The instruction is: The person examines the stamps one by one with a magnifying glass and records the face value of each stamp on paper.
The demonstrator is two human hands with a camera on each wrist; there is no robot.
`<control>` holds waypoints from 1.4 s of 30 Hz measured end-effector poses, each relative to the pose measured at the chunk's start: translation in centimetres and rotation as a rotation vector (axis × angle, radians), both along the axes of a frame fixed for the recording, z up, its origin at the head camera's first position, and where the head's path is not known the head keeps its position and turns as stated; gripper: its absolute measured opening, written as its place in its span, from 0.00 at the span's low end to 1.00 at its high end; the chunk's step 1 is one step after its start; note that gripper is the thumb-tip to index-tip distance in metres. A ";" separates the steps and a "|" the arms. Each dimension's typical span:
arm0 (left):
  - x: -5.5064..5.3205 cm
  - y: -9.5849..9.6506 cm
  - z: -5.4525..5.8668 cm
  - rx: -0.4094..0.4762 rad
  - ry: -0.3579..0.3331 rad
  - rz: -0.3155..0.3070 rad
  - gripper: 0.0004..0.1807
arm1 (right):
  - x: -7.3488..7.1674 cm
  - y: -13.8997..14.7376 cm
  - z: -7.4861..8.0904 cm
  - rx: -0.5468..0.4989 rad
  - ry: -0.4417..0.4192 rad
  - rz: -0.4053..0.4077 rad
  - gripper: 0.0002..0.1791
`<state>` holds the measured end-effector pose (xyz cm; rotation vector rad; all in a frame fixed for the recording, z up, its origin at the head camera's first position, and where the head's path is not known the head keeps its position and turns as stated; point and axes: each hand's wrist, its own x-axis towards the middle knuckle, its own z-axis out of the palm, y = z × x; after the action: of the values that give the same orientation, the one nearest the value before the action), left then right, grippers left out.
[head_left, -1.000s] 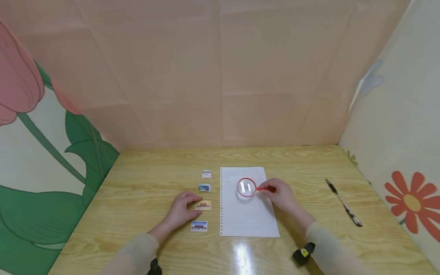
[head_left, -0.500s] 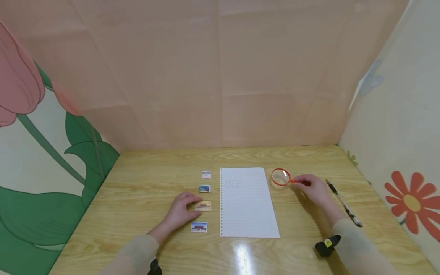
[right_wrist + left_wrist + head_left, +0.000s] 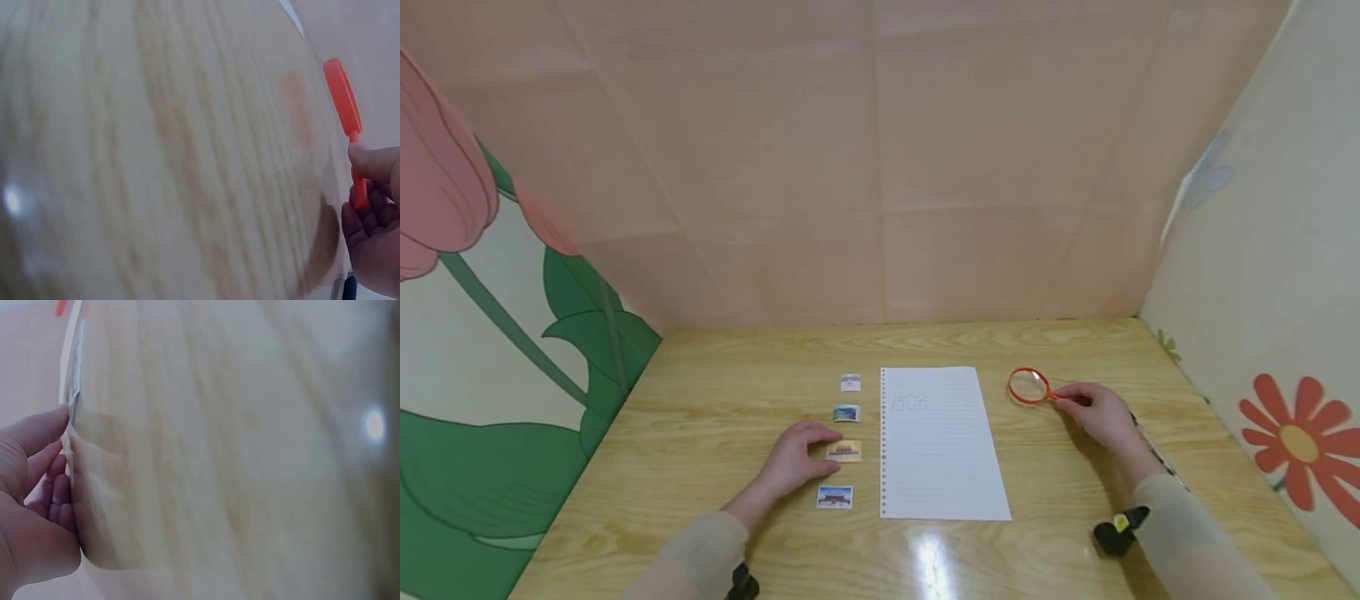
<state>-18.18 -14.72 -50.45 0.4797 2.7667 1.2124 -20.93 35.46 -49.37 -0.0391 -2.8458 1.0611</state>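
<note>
In the head view, my left hand (image 3: pixel 797 457) rests on the table, thumb and forefinger spread at the left corners of a yellow postage stamp (image 3: pixel 844 452). The left wrist view shows the thumb (image 3: pixel 44 430) low at the table surface, fingers loosely bent behind it. My right hand (image 3: pixel 1097 411) pinches the handle of a red-rimmed magnifying glass (image 3: pixel 1028 386), its lens right of the lined paper (image 3: pixel 947 458). From the right wrist, the red rim (image 3: pixel 343 97) appears edge-on above the table, the handle between thumb and fingers.
Blue-framed (image 3: pixel 835 497), blue-green (image 3: pixel 846 413) and pale stamps (image 3: pixel 850 382) line up with the yellow one. Faint pencil-like writing (image 3: pixel 910 402) marks the paper's top. A pen (image 3: pixel 1159 454) lies partly hidden behind my right wrist. Walls enclose the wooden table (image 3: pixel 715 375).
My right hand has carried the magnifying glass rightward off the paper, uncovering the writing; over the last half second it moved slightly further right. My left hand has stayed at the yellow stamp.
</note>
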 end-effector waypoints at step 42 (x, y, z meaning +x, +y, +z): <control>-0.4 -0.3 0.3 -0.003 -0.043 -0.025 0.22 | 1.4 3.6 0.4 -0.050 0.186 -0.029 0.22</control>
<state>-18.54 -15.01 -50.11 0.4806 2.7180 1.1988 -19.57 39.08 -48.96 0.0144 -2.6454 1.0698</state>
